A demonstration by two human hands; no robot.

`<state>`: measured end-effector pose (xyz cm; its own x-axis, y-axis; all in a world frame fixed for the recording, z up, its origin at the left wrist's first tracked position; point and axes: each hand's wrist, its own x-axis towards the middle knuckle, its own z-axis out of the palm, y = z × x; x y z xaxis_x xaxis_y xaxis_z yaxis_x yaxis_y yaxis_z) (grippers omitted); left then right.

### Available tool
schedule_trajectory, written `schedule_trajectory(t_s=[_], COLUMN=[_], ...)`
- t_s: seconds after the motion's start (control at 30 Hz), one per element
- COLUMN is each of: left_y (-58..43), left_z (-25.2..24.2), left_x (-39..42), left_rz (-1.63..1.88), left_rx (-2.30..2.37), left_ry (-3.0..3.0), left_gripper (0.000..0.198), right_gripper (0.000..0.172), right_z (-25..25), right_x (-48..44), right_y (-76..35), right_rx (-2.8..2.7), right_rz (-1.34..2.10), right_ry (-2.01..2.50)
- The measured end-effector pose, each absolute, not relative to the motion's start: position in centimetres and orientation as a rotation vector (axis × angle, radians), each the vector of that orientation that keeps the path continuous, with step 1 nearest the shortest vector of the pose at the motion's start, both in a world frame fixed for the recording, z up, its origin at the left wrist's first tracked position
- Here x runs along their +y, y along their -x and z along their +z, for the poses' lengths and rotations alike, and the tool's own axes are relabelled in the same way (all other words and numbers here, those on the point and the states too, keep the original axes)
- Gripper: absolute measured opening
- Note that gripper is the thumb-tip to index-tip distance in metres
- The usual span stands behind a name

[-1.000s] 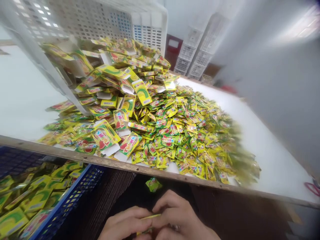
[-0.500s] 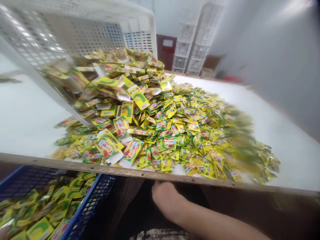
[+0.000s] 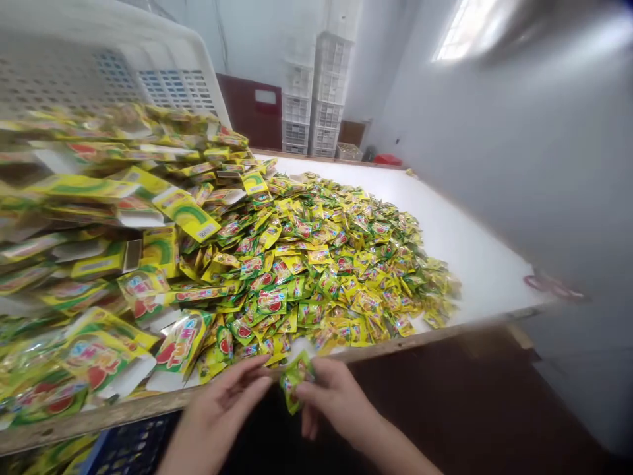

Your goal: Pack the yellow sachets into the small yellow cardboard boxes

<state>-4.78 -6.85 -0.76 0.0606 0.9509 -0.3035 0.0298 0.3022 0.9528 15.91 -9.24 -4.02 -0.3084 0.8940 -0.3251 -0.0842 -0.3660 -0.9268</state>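
Observation:
My right hand [image 3: 341, 399] pinches a small green sachet [image 3: 293, 386] between thumb and fingers, just off the table's front edge. Left of it is my left hand [image 3: 220, 406], thumb and fingers apart with nothing seen between them. Beyond both hands, a wide heap of shiny yellow-and-green sachets [image 3: 316, 264] covers the table top. Small yellow boxes [image 3: 185, 214] with watermelon pictures, several with open white flaps, are piled at the left and spill onto the sachets.
A tipped white plastic crate [image 3: 173, 89] stands behind the boxes. The white table [image 3: 475, 244] has a wooden edge. Below it at lower left is a blue basket [image 3: 133, 439] with yellow boxes. Stacked crates [image 3: 329, 99] stand by the wall; a pink loop [image 3: 551, 285] lies at the right corner.
The view has swung right. My left hand has come from the blue basket to the table edge. My right hand, earlier under the edge, has risen and now shows a green sachet.

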Motion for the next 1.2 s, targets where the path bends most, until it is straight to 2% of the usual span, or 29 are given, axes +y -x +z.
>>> schedule_trajectory(t_s=[0.1, 0.17, 0.27, 0.33, 0.5, 0.7, 0.77, 0.87, 0.97, 1.03, 1.1, 1.2], left_y=[-0.2, -1.3, -1.3, -1.1, -1.1, -1.3, -0.3, 4.0, 11.7, 17.0, 20.9, 23.1], left_z=[-0.6, -0.7, -1.1, -1.5, -2.9, -3.6, -3.2, -2.2, -0.6, 1.0, 2.6, 3.5], left_x=[-8.0, -8.2, -8.4, -8.6, -9.1, -10.0, -9.5, -7.2, -3.8, -2.1, -1.3, -1.0], left_rz=[0.794, 0.816, 0.839, 0.874, 0.864, 0.767, 0.739, 0.853, 1.001, 0.792, 0.403, -0.056], left_rx=[1.183, 1.155, 1.120, 1.193, 1.242, 1.172, 1.237, 1.562, 1.823, 1.912, 2.069, 2.167], left_ry=[-0.938, -0.818, -0.673, -0.741, -0.942, -0.912, -1.059, -1.584, -2.196, -2.493, -2.643, -2.722], left_gripper=[0.030, 0.024, 0.025, 0.026, 0.033, 0.029, 0.029, 0.027, 0.027, 0.037, 0.057, 0.079], right_gripper=[0.043, 0.043, 0.041, 0.041, 0.031, 0.034, 0.023, 0.004, 0.006, 0.016, 0.027, 0.019], right_z=[-3.9, -4.0, -4.0, -4.1, -5.1, -4.8, -4.2, -3.8, -5.0, -6.4, -8.0, -9.2], right_x=[-10.1, -10.5, -10.4, -10.1, -10.2, -11.1, -10.1, -7.5, -5.3, -4.4, -3.9, -3.9], right_y=[-16.1, -16.3, -16.8, -17.1, -17.3, -18.1, -18.9, -20.4, -21.3, -21.6, -21.6, -21.4], right_rx=[-0.883, -0.803, -0.763, -0.851, -1.005, -0.838, -0.992, -1.259, -1.390, -1.465, -1.563, -1.706], right_rz=[1.792, 1.818, 1.899, 1.887, 1.586, 1.791, 1.572, 1.117, 0.870, 0.742, 0.617, 0.535], right_ry=[0.990, 0.896, 0.822, 0.880, 1.136, 1.136, 1.241, 1.438, 1.608, 1.717, 1.790, 1.782])
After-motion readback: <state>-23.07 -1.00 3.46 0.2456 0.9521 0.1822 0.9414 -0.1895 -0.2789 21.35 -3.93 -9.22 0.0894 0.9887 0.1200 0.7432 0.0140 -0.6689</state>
